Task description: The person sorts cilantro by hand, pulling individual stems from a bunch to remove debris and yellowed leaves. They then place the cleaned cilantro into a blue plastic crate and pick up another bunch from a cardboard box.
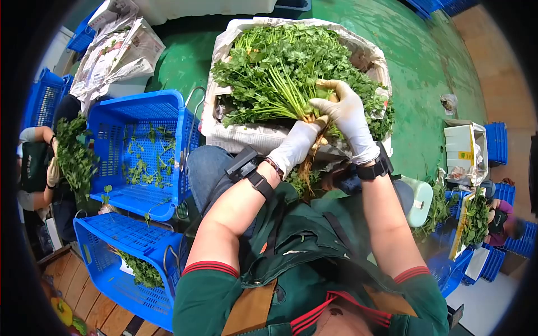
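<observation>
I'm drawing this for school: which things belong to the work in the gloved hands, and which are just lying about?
Part of the work:
- bunch of greens, held by the left hand
- right hand, at the stems
- paper-lined box of greens

Probably just lying about:
- white box, far right
- blue crate behind it

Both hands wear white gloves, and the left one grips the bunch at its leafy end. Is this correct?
Not the leafy end: in the head view, the left hand grips the bunch at its root end. It and the right hand do wear white gloves.
</observation>
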Demonstrator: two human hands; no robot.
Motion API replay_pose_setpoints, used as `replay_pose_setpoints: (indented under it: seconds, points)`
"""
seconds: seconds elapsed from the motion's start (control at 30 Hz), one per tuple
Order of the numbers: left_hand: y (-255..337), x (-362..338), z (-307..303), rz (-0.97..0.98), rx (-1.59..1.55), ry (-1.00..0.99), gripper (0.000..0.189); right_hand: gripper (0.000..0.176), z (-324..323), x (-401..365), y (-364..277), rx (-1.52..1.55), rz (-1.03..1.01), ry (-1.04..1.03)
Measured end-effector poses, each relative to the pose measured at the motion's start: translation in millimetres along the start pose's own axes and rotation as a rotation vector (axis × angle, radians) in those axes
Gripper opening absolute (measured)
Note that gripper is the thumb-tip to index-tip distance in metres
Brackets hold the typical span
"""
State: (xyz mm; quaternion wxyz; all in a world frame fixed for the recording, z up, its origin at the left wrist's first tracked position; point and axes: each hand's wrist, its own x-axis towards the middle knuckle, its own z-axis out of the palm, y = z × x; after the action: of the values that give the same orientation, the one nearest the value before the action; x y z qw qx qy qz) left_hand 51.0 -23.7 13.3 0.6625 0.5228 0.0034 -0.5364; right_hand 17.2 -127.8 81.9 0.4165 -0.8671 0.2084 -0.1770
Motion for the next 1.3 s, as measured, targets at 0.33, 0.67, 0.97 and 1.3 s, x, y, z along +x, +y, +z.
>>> replay_pose_setpoints:
  seconds: [0.33,0.67,0.97,1.3]
  points:
    - [3,-7,-1,0.019,-0.101,0.009,0.012,0.013,19,-19,25,-0.187,-0.053,0.102]
    - [-2,2,-7,-0.02,0.052,-0.008,0.024,0.01,-43,-27,-6,0.472,0.397,-0.415]
    - [2,-4,-2,0.054,-0.038,-0.013,0.018,0.033,-10,-14,-14,-0.133,-0.02,-0.22]
    - [10,-9,0,-0.035,-0.051,0.023,0.015,0.011,-43,-31,-1,0.549,0.146,-0.579]
